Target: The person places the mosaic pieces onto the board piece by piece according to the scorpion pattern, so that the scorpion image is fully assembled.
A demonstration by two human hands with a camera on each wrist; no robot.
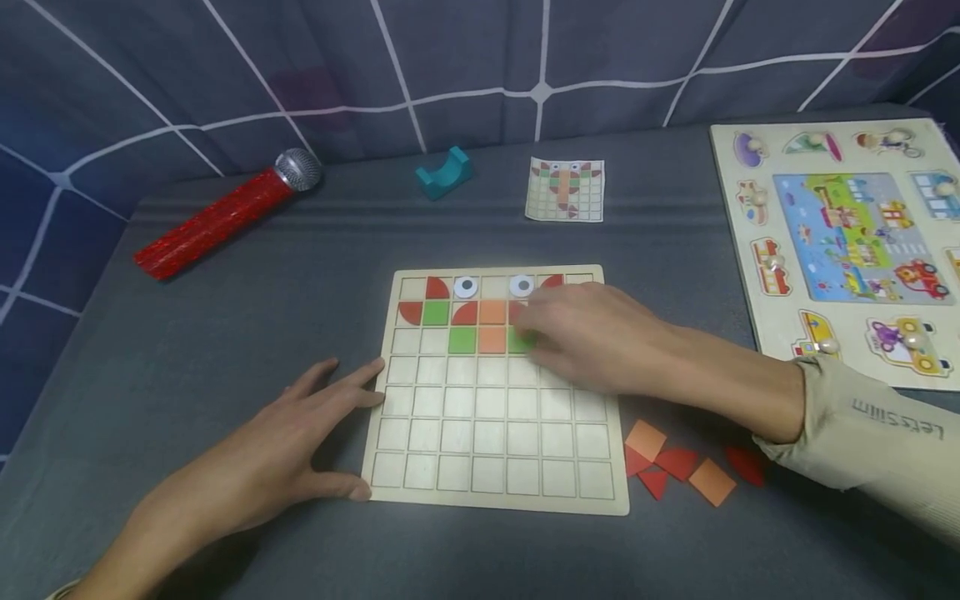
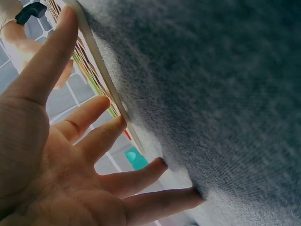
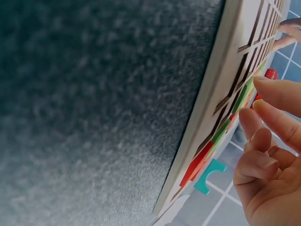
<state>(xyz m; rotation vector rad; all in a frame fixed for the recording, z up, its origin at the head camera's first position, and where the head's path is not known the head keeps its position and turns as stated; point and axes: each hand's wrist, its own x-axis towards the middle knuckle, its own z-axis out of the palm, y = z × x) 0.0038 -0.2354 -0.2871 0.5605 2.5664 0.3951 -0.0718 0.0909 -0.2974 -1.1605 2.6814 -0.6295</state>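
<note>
A pale wooden grid board (image 1: 491, 433) lies flat on the dark table. Red quarter-round pieces, green and orange squares and two eye discs (image 1: 466, 287) fill cells in its upper rows. With fingers spread, my left hand (image 1: 281, 454) touches the board's left edge; in the left wrist view, thumb and fingertips meet its side. Over the upper right cells is my right hand (image 1: 600, 337), bent fingertips at a green square tile (image 1: 520, 340) in the third row. The right wrist view shows thumb and forefinger close together, with no piece visible between them. That hand hides several right-hand cells.
Loose orange squares (image 1: 712, 482) and red pieces (image 1: 677, 462) lie right of the board, near the right sleeve. A pattern card (image 1: 566, 190), a teal arch block (image 1: 446, 173) and a red microphone (image 1: 225, 217) lie behind. A knobbed picture puzzle (image 1: 765, 333) is at right.
</note>
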